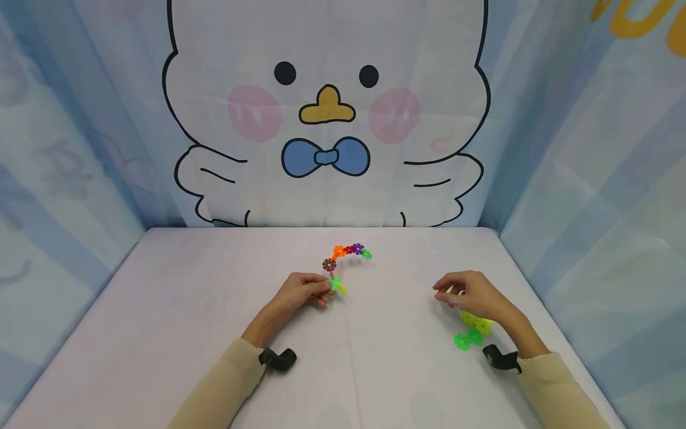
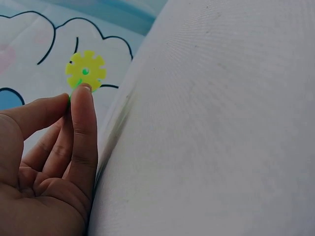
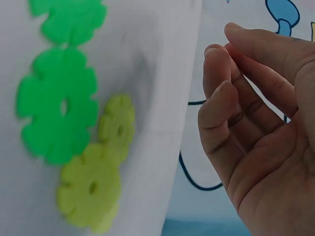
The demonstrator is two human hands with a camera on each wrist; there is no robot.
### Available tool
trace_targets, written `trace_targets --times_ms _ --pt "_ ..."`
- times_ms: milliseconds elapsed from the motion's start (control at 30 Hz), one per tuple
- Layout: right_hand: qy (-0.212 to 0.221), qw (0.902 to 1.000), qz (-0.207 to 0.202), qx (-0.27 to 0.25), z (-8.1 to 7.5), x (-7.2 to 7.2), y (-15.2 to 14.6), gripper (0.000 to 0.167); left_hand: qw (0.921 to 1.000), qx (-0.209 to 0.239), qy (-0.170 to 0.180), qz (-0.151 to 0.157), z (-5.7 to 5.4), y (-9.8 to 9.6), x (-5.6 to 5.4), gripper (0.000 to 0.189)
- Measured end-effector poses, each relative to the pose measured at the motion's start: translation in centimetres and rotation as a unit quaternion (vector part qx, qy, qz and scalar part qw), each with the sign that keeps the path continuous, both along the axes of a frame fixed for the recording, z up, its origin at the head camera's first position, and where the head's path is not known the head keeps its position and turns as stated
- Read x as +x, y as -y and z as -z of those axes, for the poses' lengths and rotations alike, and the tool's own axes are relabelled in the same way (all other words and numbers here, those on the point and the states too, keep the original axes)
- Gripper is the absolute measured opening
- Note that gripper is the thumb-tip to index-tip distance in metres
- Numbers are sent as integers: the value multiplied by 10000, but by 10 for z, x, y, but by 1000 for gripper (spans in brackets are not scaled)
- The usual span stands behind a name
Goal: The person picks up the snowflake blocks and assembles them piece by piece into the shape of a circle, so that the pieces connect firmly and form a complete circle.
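My left hand (image 1: 301,291) pinches the near end of a curved chain of interlocking snowflake discs (image 1: 339,251). At the fingertips is a green disc (image 1: 334,283), joined to a yellow disc (image 2: 86,71) that faces the left wrist camera. Brown, orange, red, purple and green discs run on to the far end. My right hand (image 1: 474,292) hovers over the table's right side, its fingers loosely bent and nothing between them. Below and beside it lie loose yellow discs (image 3: 91,189) and green discs (image 3: 61,105), partly hidden by the hand in the head view.
A white-covered table (image 1: 225,333) stretches beneath both hands. Behind it hangs a curtain (image 1: 327,196) with a cartoon animal and bow tie. Further curtains (image 1: 600,196) close in the left and right sides. Each wrist wears a black camera (image 1: 278,359).
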State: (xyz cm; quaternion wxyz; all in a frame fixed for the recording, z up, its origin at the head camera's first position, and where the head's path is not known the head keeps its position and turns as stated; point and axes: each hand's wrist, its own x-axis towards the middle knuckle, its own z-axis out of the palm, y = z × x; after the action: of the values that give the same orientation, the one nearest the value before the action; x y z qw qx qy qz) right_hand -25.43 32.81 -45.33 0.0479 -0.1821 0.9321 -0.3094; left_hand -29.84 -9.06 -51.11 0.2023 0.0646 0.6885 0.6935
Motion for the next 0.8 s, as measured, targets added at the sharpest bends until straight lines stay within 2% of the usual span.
trace_targets --times_ms 233,433,600,800 --pt "-316 9982 205 475 5 17 -33 17 10000 69 -14 34 0 1 1 31" --pt "-73 9977 216 635 8 28 -50 22 9999 44 -24 136 -1 1 2 32" --pt "127 9965 352 750 11 30 -54 32 10000 21 -18 67 0 1 1 30" --pt "144 9949 410 906 16 27 -53 32 10000 28 -47 42 3 1 0 30"
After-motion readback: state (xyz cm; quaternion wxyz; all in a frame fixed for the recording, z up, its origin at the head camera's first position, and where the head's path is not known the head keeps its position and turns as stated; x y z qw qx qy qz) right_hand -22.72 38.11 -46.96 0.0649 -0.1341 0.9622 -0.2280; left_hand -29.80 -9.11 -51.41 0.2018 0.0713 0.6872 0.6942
